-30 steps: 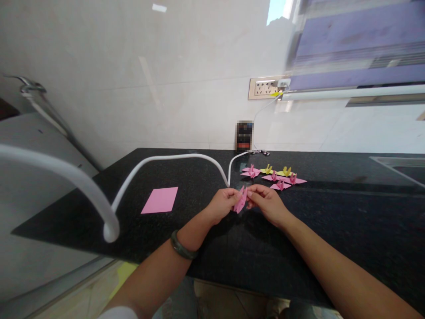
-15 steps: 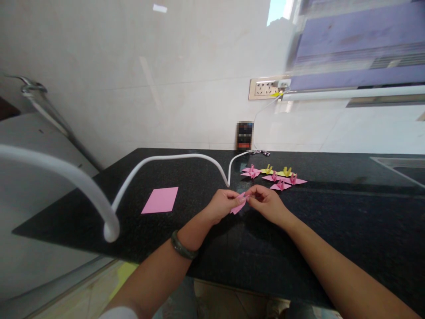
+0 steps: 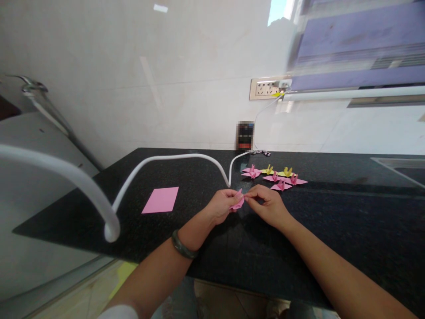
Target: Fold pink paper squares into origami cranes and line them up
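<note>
Over the black stone counter [image 3: 348,221], my left hand [image 3: 222,205] and my right hand [image 3: 267,204] meet and pinch a small folded pink paper piece [image 3: 238,202] between their fingertips. The piece is mostly hidden by the fingers. A flat pink paper square [image 3: 160,200] lies to the left of my hands. Just behind my hands sits a cluster of several finished folded paper birds [image 3: 275,176], pink and yellow. A dark bangle [image 3: 181,249] is on my left wrist.
A thick white hose [image 3: 79,181] curves across the counter's left side and loops toward me. A small dark device [image 3: 245,136] stands against the tiled wall, with a cable to a wall socket [image 3: 267,88]. A sink edge [image 3: 398,166] shows at far right.
The pink piece, held upright and more visible a second ago, has been turned and pressed smaller between my fingertips. Both hands stayed in about the same place.
</note>
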Demonstrator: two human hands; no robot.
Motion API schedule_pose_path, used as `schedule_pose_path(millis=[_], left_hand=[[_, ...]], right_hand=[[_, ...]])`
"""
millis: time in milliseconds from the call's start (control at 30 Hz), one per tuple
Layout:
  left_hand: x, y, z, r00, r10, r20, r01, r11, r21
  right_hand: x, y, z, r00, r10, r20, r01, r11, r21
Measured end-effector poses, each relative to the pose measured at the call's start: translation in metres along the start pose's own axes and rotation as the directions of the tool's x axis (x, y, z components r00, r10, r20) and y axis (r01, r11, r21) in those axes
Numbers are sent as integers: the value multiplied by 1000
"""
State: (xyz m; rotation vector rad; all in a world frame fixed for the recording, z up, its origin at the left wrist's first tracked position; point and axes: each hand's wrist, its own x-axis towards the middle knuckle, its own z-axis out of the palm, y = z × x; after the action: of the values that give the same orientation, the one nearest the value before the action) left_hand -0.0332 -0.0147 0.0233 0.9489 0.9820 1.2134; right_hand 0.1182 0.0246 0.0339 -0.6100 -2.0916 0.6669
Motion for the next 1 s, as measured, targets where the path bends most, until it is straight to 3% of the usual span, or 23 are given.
schedule_pose_path(millis=[567,867,1000], left_hand=[[0,4,0,1000,-25,-17,24,999,-27],[0,6,0,999,48,18,-48,998,-32],[-1,6,1,998,59,28,-58,998,-38]], right_hand=[[0,-9,-2,995,-68,70,71,997,-38],[-1,6,5,982,176,-70,-178,983,-32],[-1,10,8,955,295,20,-296,952,76]])
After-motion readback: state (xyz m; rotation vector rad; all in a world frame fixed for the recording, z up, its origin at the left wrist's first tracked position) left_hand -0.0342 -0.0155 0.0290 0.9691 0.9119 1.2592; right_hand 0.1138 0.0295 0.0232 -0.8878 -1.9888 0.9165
